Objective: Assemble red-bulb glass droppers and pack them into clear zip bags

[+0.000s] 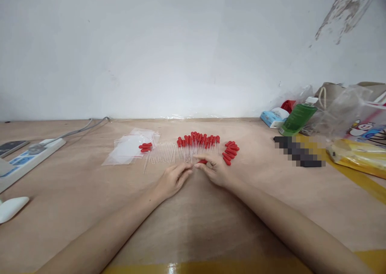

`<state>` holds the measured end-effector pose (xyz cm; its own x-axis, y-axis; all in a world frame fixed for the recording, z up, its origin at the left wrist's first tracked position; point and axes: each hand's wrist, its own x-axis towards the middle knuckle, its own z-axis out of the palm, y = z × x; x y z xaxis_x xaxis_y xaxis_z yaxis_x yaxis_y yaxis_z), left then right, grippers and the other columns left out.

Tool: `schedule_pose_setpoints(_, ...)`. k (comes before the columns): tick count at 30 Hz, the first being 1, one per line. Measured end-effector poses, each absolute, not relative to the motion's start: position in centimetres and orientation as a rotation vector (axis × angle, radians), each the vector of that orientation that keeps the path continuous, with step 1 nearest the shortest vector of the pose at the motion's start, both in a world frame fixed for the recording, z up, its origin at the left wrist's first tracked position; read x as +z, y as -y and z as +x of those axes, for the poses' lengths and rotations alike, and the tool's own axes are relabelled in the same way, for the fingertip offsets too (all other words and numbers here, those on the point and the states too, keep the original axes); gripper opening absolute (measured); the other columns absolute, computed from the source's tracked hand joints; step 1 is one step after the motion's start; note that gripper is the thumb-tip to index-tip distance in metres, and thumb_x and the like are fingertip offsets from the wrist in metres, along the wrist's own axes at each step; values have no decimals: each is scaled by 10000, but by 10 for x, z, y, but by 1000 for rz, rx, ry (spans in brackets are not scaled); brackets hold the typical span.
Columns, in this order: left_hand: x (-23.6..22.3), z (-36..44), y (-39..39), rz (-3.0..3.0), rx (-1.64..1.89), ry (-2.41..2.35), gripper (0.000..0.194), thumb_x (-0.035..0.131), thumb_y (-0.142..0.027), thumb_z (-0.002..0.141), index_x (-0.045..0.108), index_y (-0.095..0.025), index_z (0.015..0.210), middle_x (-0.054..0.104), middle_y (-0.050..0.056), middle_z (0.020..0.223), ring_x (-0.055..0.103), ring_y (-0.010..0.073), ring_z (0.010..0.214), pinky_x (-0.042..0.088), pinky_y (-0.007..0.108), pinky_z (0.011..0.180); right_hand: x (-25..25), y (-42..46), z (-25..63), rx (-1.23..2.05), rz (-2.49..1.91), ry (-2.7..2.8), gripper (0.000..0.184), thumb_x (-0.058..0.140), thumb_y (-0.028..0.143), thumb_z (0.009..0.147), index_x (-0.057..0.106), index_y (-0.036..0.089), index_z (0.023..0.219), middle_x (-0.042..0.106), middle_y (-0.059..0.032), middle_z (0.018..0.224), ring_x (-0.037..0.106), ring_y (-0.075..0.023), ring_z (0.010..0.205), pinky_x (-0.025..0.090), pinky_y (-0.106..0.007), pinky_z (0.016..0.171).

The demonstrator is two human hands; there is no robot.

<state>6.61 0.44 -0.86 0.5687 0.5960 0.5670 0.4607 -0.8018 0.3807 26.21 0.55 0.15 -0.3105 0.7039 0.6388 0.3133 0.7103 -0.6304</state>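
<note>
My left hand (175, 179) is closed in a pinch on what looks like a thin clear glass tube, mostly hidden by the fingers. Facing it, almost fingertip to fingertip, my right hand (217, 172) is closed around a red rubber bulb (203, 161). Just beyond both hands lies a fan of droppers (197, 141), glass tubes with red bulbs on their far ends. Loose glass tubes (163, 153) lie in a row to the left. Several loose red bulbs (230, 150) are heaped right of the fan.
Clear zip bags (128, 147) lie at the left, with a few red bulbs (146, 147) on them. A power strip (33, 157) and a white object (13, 209) are farther left. At the right stand a green bottle (298, 119), a tissue pack (274, 118) and plastic bags (346, 109).
</note>
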Motion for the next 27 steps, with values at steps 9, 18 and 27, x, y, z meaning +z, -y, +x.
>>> schedule_pose_setpoints(9,4,46,-17,2573,1285,-1443,209,480,-289,829,522,-180,1002,592,66,961,522,217,938,388,392,848,50,-70,332,703,-1099,1484,368,538,424,755,553,175,1025,568,5,697,555,-118,671,450,-265,646)
schedule_pose_setpoints(18,-3,42,-23,2636,1155,-1704,129,539,-317,784,612,-219,824,589,62,971,497,242,953,262,456,876,32,-123,313,385,-1661,1717,216,552,324,745,599,161,879,613,-27,679,563,-152,658,409,-283,650)
schedule_pose_setpoints(27,-3,43,-20,2619,1047,-1798,131,523,-314,788,612,-220,811,585,60,996,486,228,976,220,441,899,25,-108,333,250,-1753,1649,319,508,360,762,609,181,1006,650,-42,797,579,-165,769,399,-277,716)
